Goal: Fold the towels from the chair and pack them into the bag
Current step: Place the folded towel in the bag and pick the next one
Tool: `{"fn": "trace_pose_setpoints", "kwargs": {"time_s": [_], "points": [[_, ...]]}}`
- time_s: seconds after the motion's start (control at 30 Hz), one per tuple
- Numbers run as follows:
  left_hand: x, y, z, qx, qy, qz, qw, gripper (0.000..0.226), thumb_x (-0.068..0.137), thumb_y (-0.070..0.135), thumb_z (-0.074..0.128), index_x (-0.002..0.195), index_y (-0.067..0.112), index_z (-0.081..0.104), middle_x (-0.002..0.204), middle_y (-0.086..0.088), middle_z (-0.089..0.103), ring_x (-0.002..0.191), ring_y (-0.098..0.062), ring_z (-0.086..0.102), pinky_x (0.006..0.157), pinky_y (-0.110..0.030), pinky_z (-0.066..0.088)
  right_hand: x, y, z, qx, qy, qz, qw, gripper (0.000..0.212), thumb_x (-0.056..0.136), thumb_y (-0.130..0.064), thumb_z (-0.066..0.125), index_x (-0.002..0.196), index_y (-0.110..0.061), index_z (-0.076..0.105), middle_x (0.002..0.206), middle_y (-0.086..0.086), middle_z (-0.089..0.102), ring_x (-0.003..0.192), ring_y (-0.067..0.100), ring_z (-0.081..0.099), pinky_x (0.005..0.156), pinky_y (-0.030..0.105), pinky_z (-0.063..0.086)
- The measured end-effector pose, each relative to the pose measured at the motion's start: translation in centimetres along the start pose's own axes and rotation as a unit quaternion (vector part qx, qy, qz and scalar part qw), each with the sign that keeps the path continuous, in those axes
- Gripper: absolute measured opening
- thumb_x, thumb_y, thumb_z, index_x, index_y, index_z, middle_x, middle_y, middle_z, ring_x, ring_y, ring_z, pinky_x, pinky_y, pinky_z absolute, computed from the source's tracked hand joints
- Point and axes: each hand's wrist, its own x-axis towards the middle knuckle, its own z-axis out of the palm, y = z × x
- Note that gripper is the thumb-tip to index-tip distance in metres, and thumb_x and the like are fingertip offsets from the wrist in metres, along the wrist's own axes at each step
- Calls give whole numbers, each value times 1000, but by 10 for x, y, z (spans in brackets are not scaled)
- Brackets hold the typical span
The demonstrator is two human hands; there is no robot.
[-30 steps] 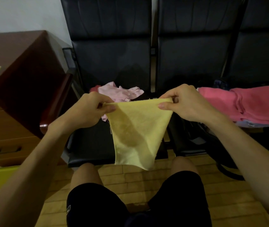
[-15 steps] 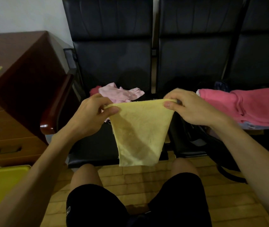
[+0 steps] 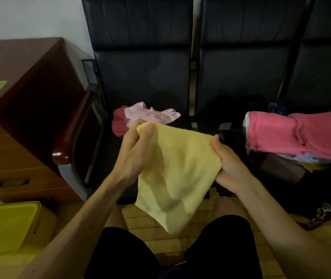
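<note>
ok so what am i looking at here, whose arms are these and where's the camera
There is no machine. A person wears one camera on the head, and it looks down at their own arms. The left hand pinches one corner of a yellow towel and the right hand grips its other side, so the towel hangs between them. On the black chair ahead lie crumpled pink towels. To the right, a folded pink stack sits on a dark bag.

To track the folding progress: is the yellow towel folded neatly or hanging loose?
Hanging loose. The left hand and right hand grip its top edge, and the yellow towel sags between them, rumpled.
</note>
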Motion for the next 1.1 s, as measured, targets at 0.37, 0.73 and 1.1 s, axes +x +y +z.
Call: {"fn": "trace_pose_setpoints", "kwargs": {"time_s": [0.37,0.73,1.1], "points": [[7,12,16,-52,-38,-38,997,30,107,24,40,118,24,68,124,13,68,121,-4,59,110,-41,44,-24,82,5,-144,-3,116,983,35,80,-4,74,109,-18,62,84,-11,76,81,4,71,70,22,54],[22,-24,-37,151,123,-59,979,26,104,34,46,99,12,57,86,2,55,79,-12,54,70,-41,50,-34,38,10,-48,-37,80,995,52,66,-6,73,116,-12,59,90,1,77,84,18,74,68,34,60],[-23,-66,-10,-391,-92,-386,830,81,89,72,39,141,12,52,139,-17,59,129,-37,55,114,-54,34,-33,20,25,9,-61,43,997,97,33,-31,101,122,-12,65,117,16,70,104,33,70,75,44,59]]}}
